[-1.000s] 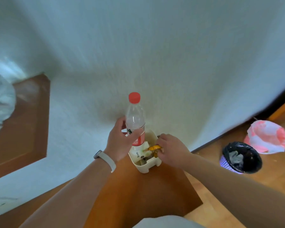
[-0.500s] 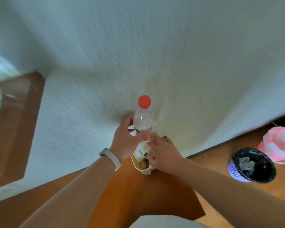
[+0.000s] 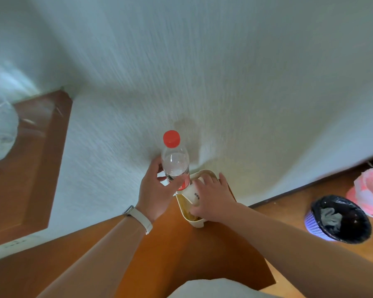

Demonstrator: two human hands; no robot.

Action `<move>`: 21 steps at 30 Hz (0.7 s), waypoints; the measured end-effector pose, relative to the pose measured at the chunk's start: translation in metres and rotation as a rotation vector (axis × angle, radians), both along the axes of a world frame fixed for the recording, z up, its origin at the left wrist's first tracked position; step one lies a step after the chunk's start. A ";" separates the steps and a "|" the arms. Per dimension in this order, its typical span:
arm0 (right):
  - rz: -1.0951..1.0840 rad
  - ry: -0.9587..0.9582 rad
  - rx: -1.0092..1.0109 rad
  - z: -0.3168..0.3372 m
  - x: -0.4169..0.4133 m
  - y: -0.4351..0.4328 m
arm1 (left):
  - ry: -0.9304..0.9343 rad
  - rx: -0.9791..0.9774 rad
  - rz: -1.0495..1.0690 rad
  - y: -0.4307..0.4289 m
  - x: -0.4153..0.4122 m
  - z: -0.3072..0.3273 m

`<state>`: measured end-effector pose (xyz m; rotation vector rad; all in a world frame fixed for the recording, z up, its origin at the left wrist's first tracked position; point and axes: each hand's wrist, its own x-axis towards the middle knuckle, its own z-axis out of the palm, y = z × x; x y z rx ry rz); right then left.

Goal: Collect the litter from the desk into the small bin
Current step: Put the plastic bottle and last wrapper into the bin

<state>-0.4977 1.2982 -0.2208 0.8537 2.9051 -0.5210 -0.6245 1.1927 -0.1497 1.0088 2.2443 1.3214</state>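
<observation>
Cream bin (image 3: pixel 197 223), yellow litter (image 3: pixel 188 213) inside

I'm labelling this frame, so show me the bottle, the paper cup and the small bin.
bottle (image 3: pixel 175 163), head view, clear upper body.
paper cup (image 3: pixel 191 192), head view, white side wall.
small bin (image 3: pixel 198 223), head view, near front corner.

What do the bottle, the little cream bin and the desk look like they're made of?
Bottle: clear glossy plastic, see-through, with a red cap. Small bin: probably matte cream moulded plastic, given its smooth rounded walls. Desk: smooth orange-brown wood or wood-look laminate; the blur leaves that open.
</observation>
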 end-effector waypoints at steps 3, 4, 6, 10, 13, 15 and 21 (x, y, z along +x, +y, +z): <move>0.081 0.003 -0.081 0.007 0.013 0.014 | -0.018 0.005 -0.005 0.003 -0.001 -0.003; 0.105 0.019 -0.094 0.010 0.018 0.019 | -0.021 0.008 -0.007 0.004 0.000 -0.003; 0.140 0.028 -0.131 0.014 0.026 0.027 | -0.024 0.010 -0.017 0.007 0.003 -0.004; 0.194 0.036 -0.209 0.020 0.035 0.038 | -0.029 -0.026 -0.068 0.008 0.008 -0.011; 0.195 0.046 -0.241 0.020 0.038 0.039 | -0.032 -0.089 -0.096 0.007 0.012 -0.017; 0.181 0.049 -0.233 0.020 0.039 0.038 | -0.040 -0.145 -0.096 0.006 0.014 -0.024; 0.198 0.065 -0.180 0.014 0.038 0.033 | -0.006 -0.281 -0.032 0.005 0.015 -0.032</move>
